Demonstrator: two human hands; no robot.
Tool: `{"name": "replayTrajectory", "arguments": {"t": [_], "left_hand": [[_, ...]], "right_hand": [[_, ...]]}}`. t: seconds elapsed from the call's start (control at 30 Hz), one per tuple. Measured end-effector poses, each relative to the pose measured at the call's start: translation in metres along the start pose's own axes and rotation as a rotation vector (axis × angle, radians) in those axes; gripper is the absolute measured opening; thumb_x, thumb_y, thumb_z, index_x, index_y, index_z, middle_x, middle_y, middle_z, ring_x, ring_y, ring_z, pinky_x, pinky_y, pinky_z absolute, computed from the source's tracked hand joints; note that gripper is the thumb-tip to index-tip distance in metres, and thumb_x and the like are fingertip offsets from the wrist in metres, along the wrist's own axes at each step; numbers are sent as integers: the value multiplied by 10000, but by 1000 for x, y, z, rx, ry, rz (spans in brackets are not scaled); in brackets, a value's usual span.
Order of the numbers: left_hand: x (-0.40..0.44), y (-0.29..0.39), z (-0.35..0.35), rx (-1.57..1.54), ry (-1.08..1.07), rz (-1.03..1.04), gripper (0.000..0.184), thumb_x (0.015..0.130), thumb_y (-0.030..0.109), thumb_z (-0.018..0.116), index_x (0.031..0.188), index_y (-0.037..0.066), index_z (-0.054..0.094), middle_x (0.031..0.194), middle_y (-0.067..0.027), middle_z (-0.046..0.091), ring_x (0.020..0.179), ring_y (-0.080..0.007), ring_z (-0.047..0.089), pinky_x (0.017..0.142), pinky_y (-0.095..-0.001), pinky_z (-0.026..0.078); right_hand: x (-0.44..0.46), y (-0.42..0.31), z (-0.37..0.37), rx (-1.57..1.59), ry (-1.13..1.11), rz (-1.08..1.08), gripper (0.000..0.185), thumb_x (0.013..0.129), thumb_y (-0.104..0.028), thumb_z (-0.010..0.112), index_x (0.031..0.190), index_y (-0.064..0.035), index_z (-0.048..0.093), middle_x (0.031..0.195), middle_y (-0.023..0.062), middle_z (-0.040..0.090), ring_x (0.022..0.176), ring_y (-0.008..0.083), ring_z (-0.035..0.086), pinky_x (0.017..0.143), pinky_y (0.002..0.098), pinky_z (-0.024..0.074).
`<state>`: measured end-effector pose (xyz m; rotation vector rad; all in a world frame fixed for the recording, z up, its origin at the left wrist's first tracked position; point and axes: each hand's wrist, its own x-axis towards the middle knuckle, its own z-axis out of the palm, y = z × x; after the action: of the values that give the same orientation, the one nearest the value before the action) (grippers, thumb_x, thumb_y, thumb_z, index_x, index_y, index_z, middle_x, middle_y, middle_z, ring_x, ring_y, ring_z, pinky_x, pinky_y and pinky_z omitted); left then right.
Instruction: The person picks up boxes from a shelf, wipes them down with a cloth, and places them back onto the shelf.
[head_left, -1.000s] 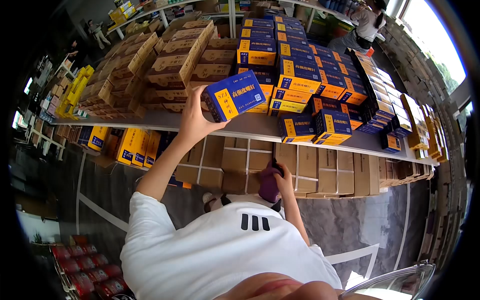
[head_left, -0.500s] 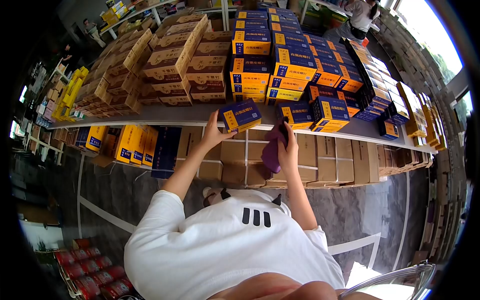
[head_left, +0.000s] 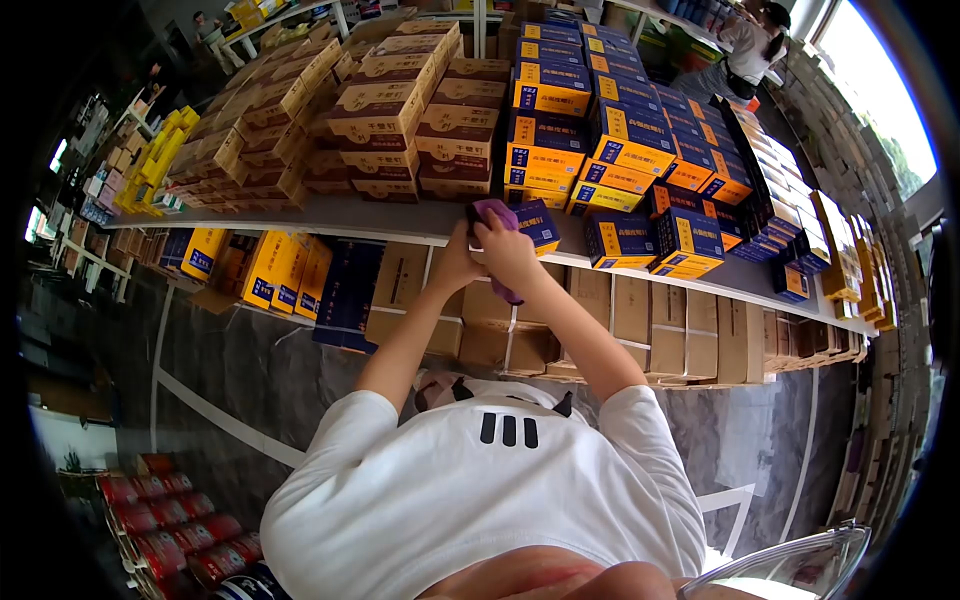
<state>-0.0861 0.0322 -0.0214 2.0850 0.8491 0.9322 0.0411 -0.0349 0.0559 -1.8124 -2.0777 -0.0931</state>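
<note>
A blue and orange screw box (head_left: 537, 226) sits at the shelf's front edge, its left part hidden behind my hands and a cloth. My left hand (head_left: 457, 265) is closed at the left end of this box; its fingertips are mostly covered. Bunched in my right hand (head_left: 508, 252) is a purple cloth (head_left: 494, 212), pressed against the box, with a lower fold hanging beneath the hand. To the right stand two similar boxes, a flat-lying screw box (head_left: 622, 240) and a taller one (head_left: 687, 243).
Stacked brown cartons (head_left: 375, 120) stand behind to the left on the grey shelf (head_left: 390, 220). Blue and orange box stacks (head_left: 545, 140) rise behind my hands. Large cardboard boxes (head_left: 485, 330) fill the space below. Another person (head_left: 750, 55) is at the far right.
My right hand has brought the purple cloth leftward onto the screw box, crossing close to my left hand. The box is now largely covered. The camera view has shifted slightly.
</note>
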Motion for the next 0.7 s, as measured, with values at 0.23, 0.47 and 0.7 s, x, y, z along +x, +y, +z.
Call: {"name": "replayTrajectory", "arguments": {"t": [0.23, 0.47, 0.7], "left_hand": [[1, 16, -4, 10, 6, -6, 1014, 574, 338, 917, 1347, -14, 363, 1266, -201, 457, 1202, -338, 475, 1012, -424, 398], [3, -4, 9, -286, -51, -64, 922, 556, 238, 909, 1270, -27, 389, 1159, -171, 494, 1094, -311, 526, 945, -407, 433], [15, 8, -4, 0, -34, 100, 920, 571, 257, 921, 1278, 5, 389, 1130, -133, 461, 1095, -280, 510, 949, -392, 433]], "right_hand": [[8, 47, -21, 8, 40, 157, 213, 796, -129, 599, 1002, -80, 621, 1060, 164, 634, 798, 341, 675, 616, 416, 560], [21, -11, -14, 151, -86, 84, 313, 746, -98, 601, 1052, -83, 666, 1144, 108, 634, 898, 338, 650, 728, 433, 550], [-45, 55, -43, 136, 82, 195, 375, 731, -91, 649, 1106, -102, 653, 1282, 102, 587, 909, 315, 671, 744, 400, 558]]}}
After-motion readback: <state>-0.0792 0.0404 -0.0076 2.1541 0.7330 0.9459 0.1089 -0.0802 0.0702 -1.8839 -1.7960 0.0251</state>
